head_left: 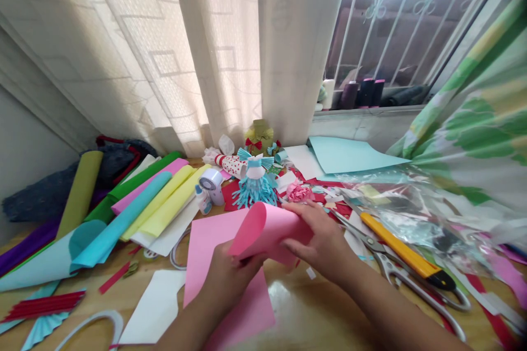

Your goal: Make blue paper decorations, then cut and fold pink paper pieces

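A pink paper sheet (267,225), curled over into a loose roll, is held between my two hands above the table. My left hand (230,271) grips its lower left end, fingers closed round the edge. On the right end, my right hand (319,236) pinches the paper between thumb and fingers. Beneath my left hand a flat pink sheet (209,230) lies on the wood. Just beyond the roll stands a light-blue fringed paper figure (255,181), with a crumpled pink paper flower (300,192) to its right.
Scissors (387,263) and a yellow utility knife (401,244) lie at right, near clear plastic bags (411,214). Several coloured paper rolls (144,186) fill the left, beside a glue bottle (203,200). A white cut sheet (150,307) is at front left.
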### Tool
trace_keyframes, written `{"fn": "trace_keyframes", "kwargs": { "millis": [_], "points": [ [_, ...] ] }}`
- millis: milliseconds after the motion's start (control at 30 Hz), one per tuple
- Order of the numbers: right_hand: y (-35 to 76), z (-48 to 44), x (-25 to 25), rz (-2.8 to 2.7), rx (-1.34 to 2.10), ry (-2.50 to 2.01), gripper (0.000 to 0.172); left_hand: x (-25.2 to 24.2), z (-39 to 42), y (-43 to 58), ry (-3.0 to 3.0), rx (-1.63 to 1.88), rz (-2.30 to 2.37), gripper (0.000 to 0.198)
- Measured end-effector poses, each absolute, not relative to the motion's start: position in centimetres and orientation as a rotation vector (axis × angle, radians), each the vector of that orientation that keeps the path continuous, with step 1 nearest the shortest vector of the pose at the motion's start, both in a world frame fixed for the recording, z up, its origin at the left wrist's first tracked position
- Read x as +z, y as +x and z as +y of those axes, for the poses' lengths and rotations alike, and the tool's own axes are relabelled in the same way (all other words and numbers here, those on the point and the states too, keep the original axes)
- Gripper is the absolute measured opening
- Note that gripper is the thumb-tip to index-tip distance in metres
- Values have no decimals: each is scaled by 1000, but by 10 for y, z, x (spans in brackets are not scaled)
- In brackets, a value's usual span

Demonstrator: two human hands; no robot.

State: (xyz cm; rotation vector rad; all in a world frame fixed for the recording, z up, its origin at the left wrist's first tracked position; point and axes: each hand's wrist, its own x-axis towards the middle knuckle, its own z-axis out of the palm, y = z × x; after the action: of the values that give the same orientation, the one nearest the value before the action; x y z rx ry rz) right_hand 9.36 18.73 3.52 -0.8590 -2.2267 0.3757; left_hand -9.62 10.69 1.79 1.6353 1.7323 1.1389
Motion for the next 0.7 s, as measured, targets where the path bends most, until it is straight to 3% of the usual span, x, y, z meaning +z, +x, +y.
{"fn": "trace_keyframes", "kwargs": {
  "millis": [267,433,700],
  "points": [
    [92,191,41,-2122,930,-951,34,16,109,-102,1574,1100,1694,22],
    [92,193,41,-2013,1219,-984,15,18,110,-102,1567,1092,1665,22],
    [93,195,37,-1954,1350,-982,2,26,109,-103,1670,1007,1650,23]
  ]
}}
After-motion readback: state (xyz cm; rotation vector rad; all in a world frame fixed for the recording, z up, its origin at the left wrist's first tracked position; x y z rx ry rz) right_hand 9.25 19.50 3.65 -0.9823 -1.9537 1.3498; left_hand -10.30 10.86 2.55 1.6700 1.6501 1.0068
